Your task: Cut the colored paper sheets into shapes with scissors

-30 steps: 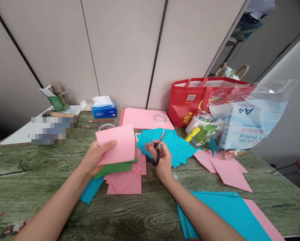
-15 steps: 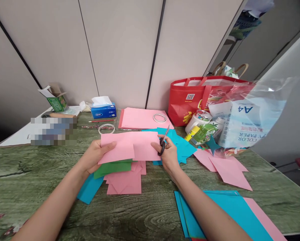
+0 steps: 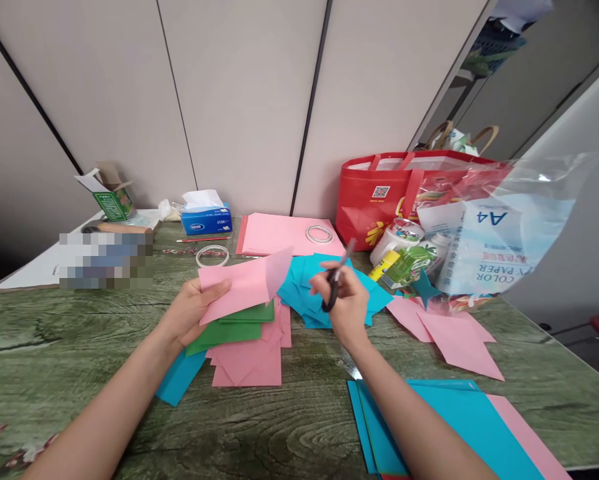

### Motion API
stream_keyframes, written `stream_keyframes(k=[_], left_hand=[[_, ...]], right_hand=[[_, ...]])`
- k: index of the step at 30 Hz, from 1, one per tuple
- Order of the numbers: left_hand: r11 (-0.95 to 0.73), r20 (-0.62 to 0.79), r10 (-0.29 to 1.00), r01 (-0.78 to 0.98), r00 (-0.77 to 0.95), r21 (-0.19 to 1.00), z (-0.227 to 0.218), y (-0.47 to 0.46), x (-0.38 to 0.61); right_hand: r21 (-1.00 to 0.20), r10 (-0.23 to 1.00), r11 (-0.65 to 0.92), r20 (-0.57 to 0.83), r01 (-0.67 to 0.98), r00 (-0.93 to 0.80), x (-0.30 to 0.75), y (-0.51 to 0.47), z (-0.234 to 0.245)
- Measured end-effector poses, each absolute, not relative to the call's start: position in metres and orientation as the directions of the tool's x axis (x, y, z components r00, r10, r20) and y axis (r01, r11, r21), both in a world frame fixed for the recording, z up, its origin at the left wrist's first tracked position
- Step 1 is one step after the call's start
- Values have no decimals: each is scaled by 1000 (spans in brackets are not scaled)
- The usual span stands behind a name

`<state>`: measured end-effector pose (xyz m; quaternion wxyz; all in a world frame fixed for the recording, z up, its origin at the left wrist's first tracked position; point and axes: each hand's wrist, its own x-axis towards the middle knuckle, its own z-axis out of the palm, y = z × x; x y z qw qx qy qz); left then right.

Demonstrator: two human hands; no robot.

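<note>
My left hand (image 3: 192,313) is closed on a folded pink paper sheet (image 3: 244,283), thumb on top, with its right flap lifted. Beneath it lie green paper (image 3: 229,327) and a stack of pink pieces (image 3: 252,360). My right hand (image 3: 344,303) grips black-handled scissors (image 3: 337,280), blades pointing up and right, blurred by motion. It hovers over a heap of cyan paper pieces (image 3: 304,293), just right of the pink sheet.
A red tote bag (image 3: 379,200), a plastic A4 colour-paper pack (image 3: 499,240), a jar and glue stick (image 3: 382,267) crowd the right. Pink sheets with a tape ring (image 3: 319,234), a tissue box (image 3: 207,217) and another tape roll (image 3: 212,255) sit behind. Cyan sheets (image 3: 454,420) lie near right.
The pink sheet was opened flat between both hands, then my right hand let go and moved right with the scissors. The sheet's right flap now stands half folded.
</note>
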<state>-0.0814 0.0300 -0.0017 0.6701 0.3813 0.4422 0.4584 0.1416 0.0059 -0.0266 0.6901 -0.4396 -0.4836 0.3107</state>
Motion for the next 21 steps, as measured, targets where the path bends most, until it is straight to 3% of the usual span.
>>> stream_keyframes(k=[1, 3, 7, 11, 15, 19, 21], left_hand=[[286, -239, 952, -276, 193, 918, -2, 30, -82], [280, -233, 954, -277, 190, 919, -1, 30, -82], [238, -203, 969, -299, 141, 924, 3, 31, -81], [203, -176, 977, -290, 119, 935, 2, 29, -79], [121, -77, 980, -240, 185, 963, 0, 20, -72], [-37, 38, 842, -12, 538, 999, 6, 11, -70], [14, 33, 705, -61, 709, 998, 8, 11, -72]], right_hand=[[-941, 943, 324, 314, -96, 106, 138, 3, -26], [-979, 950, 78, 131, -190, -284, 130, -3, -30], [-965, 843, -131, 11, -225, -538, 120, -9, -44], [-957, 859, -107, 47, -269, -510, 116, -10, -42], [-944, 961, -9, 83, -331, -264, 111, -9, -39], [-949, 994, 93, 107, -300, -33, 114, -4, -43], [-953, 988, 139, 153, -270, -32, 119, -2, -44]])
